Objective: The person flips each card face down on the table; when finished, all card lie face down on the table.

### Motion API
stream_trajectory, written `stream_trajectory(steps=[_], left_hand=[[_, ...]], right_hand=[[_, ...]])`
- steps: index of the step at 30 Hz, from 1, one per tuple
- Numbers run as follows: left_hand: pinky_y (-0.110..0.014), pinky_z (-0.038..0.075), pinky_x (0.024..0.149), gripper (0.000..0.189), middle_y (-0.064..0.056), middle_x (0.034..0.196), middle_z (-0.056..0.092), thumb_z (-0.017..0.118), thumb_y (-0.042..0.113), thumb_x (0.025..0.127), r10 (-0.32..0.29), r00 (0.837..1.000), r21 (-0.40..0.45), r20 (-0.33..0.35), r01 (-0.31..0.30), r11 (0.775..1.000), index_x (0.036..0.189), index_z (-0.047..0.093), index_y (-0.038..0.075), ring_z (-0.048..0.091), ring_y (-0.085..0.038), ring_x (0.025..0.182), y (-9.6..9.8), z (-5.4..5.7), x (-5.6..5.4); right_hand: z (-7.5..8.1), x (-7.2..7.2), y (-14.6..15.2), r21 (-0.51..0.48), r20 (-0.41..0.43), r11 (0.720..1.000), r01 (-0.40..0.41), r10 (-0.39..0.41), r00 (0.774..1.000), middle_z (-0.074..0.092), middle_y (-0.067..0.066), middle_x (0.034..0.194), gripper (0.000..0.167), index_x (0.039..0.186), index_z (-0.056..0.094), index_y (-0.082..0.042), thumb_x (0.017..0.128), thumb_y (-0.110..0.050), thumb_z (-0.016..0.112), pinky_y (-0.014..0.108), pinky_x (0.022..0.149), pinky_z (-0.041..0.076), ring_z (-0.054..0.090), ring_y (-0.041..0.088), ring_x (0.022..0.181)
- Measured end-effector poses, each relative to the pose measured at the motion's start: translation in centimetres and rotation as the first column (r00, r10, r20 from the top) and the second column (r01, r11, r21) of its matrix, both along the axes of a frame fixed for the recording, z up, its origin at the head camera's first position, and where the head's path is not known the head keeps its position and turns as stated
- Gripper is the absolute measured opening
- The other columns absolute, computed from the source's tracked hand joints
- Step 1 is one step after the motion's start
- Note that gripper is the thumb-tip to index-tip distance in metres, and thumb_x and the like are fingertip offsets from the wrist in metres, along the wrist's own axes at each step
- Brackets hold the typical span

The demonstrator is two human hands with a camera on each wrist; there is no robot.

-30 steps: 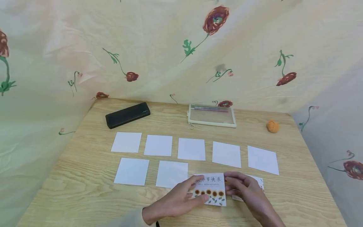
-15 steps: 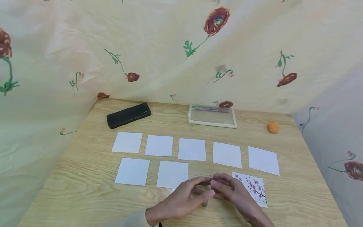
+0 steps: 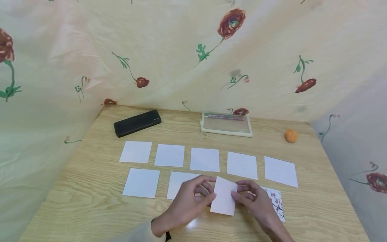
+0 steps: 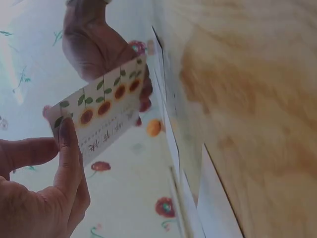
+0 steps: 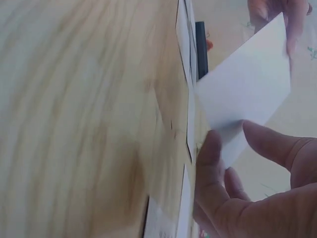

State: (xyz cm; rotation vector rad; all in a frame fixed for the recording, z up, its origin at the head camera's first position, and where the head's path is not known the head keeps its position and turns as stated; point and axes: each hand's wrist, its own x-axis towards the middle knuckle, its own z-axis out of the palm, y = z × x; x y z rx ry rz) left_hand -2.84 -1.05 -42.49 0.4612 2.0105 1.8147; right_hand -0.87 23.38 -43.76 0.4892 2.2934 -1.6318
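Note:
Between both hands a greeting card (image 3: 223, 198) is held up off the table, its blank white side toward the head camera. The left wrist view shows its other face, a sunflower print with Chinese lettering (image 4: 106, 106). My left hand (image 3: 191, 203) pinches the card's left edge between thumb and fingers. My right hand (image 3: 257, 205) pinches the opposite edge, thumb on the white side (image 5: 247, 84). Under and beside the right hand lies a card with a pink blossom print (image 3: 275, 203), partly covered by that hand.
Blank white cards lie in two rows, the back row including a middle card (image 3: 204, 159) and the front row a left card (image 3: 141, 182). Behind them are a black case (image 3: 137, 123), a see-through zip pouch (image 3: 226, 124) with pens, and an orange ball (image 3: 291, 136).
The held card has turned over: its sunflower face showed to the head camera, then its edge, now its blank side. Both hands keep hold of it. The blossom card stayed put.

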Motion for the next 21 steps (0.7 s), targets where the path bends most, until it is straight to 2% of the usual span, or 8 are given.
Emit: stream_trajectory(steps=[3,6,11,17,21], left_hand=[[-0.021,0.061,0.075,0.038,-0.004,0.098,0.070,0.072,0.011,0.098,0.024,0.999,-0.027,-0.036,-0.025,0.999,0.135,0.064,0.015,0.073,-0.005,0.081,-0.3,0.1,-0.2],[-0.020,0.061,0.070,0.039,-0.006,0.095,0.070,0.073,0.007,0.097,0.021,0.999,-0.045,-0.043,-0.023,0.999,0.135,0.064,0.009,0.074,-0.007,0.077,-0.4,0.2,-0.5],[-0.019,0.058,0.066,0.042,-0.005,0.096,0.071,0.072,0.009,0.097,0.004,0.998,-0.105,-0.059,-0.010,0.994,0.138,0.063,0.005,0.074,-0.006,0.077,-0.5,0.0,-0.9],[-0.019,0.058,0.075,0.048,-0.005,0.106,0.070,0.068,0.026,0.102,-0.041,0.998,-0.167,-0.045,0.033,0.985,0.141,0.060,0.000,0.075,-0.006,0.084,-0.5,-0.7,-1.2],[-0.021,0.059,0.083,0.043,-0.007,0.108,0.069,0.064,0.032,0.104,-0.075,0.995,-0.205,-0.062,0.061,0.977,0.131,0.065,-0.002,0.075,-0.015,0.093,-0.4,-1.0,-1.5]], right_hand=[[0.1,-0.2,0.5,0.049,-0.057,0.999,0.000,0.003,0.998,0.066,0.010,0.116,0.048,0.133,0.061,-0.005,0.092,-0.017,0.081,0.021,0.075,0.058,0.070,0.005,0.089],[0.1,-0.4,0.9,0.062,-0.101,0.998,-0.004,0.010,0.995,0.067,0.010,0.113,0.046,0.131,0.062,-0.003,0.091,-0.014,0.082,0.021,0.077,0.060,0.070,0.004,0.088],[0.2,-0.8,1.4,0.064,-0.099,0.998,0.009,-0.003,0.995,0.066,0.007,0.110,0.043,0.130,0.062,-0.002,0.092,-0.010,0.080,0.024,0.076,0.062,0.068,0.003,0.086],[-0.1,-1.2,1.9,0.082,-0.053,0.997,0.006,-0.002,0.999,0.066,0.008,0.110,0.043,0.133,0.059,-0.001,0.094,-0.009,0.077,0.025,0.075,0.063,0.068,0.004,0.085],[-0.2,-1.4,2.1,0.090,-0.051,0.996,0.004,0.001,0.999,0.067,0.009,0.110,0.043,0.133,0.059,0.000,0.094,-0.007,0.077,0.025,0.076,0.063,0.069,0.005,0.085]])
